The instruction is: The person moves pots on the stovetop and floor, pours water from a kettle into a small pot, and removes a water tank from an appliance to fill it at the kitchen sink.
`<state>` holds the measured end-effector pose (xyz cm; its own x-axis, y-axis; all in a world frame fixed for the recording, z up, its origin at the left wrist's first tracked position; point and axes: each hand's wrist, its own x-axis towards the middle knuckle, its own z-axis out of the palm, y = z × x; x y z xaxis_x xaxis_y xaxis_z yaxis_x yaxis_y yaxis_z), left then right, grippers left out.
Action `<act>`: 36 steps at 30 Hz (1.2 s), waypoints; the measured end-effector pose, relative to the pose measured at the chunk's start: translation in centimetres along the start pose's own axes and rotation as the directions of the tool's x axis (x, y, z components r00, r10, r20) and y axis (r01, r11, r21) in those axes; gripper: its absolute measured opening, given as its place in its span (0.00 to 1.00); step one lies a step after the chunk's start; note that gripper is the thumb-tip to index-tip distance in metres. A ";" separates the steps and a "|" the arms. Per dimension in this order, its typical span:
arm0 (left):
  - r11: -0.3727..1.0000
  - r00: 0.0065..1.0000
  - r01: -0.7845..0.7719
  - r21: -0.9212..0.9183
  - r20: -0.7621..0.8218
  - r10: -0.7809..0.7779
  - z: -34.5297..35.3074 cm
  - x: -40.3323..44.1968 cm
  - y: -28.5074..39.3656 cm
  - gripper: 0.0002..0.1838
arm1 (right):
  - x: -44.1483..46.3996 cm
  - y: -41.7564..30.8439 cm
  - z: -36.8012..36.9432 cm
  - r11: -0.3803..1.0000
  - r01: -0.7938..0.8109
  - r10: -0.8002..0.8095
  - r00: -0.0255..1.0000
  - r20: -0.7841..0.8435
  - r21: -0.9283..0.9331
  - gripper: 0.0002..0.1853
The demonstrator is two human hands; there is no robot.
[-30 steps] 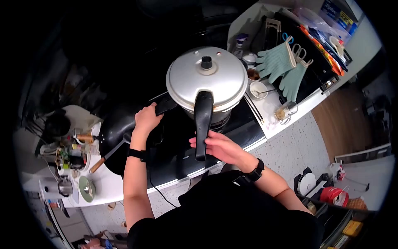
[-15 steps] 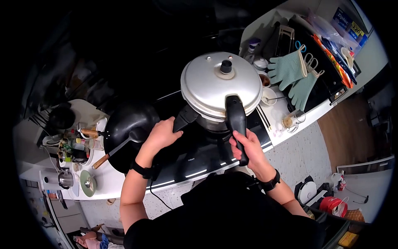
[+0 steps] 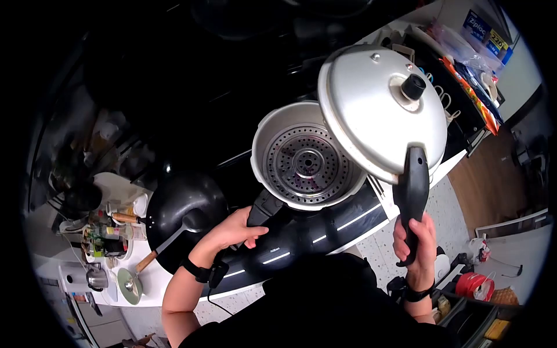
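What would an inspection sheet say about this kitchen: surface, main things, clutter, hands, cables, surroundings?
Surface: black stove, shiny, with white counter at its left end.
Main things: silver pot, open, holed metal plate inside; lid held up and tilted, hiding the pot's right edge.
Clutter: wok left of the pot, with a ladle in it; green bowl on the counter.
Hands: left hand grips the pot handle; right hand grips the lid handle.
Cables: thin black cord hanging from the left wristband.
Surroundings: wooden floor and blue box at right.
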<state>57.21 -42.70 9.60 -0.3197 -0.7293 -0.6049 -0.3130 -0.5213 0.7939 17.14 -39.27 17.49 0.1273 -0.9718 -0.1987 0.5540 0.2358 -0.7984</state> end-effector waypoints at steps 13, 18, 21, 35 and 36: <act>0.882 0.991 0.027 -0.470 0.130 0.038 2.9 1.8 -1.9 0.12 | 0.3 3.8 0.2 0.987 -0.158 0.158 0.987 0.004 0.000 0.12; 0.838 0.997 -0.081 -0.540 -0.039 0.071 8.3 2.3 -2.1 0.13 | 1.5 4.5 1.2 0.970 -0.220 0.227 0.972 0.064 -0.105 0.13; 0.765 0.989 -0.145 -0.627 -0.121 0.088 11.0 3.0 -2.2 0.11 | 2.2 5.2 2.2 0.952 -0.271 0.286 0.953 0.095 -0.145 0.13; 0.645 0.955 -0.292 -0.706 -0.250 0.158 15.5 5.5 -1.7 0.08 | 6.2 6.7 -0.1 0.875 -0.335 0.411 0.895 0.171 -0.350 0.08; 0.678 0.953 -0.295 -0.673 -0.259 0.158 15.6 5.4 -1.5 0.08 | 6.5 6.0 0.0 0.865 -0.354 0.434 0.883 0.177 -0.357 0.09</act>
<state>42.00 -38.95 4.11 -0.1230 -0.8921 -0.4348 0.4846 -0.4363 0.7582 21.26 -44.21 11.39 0.4984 -0.7573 -0.4220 0.1403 0.5507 -0.8228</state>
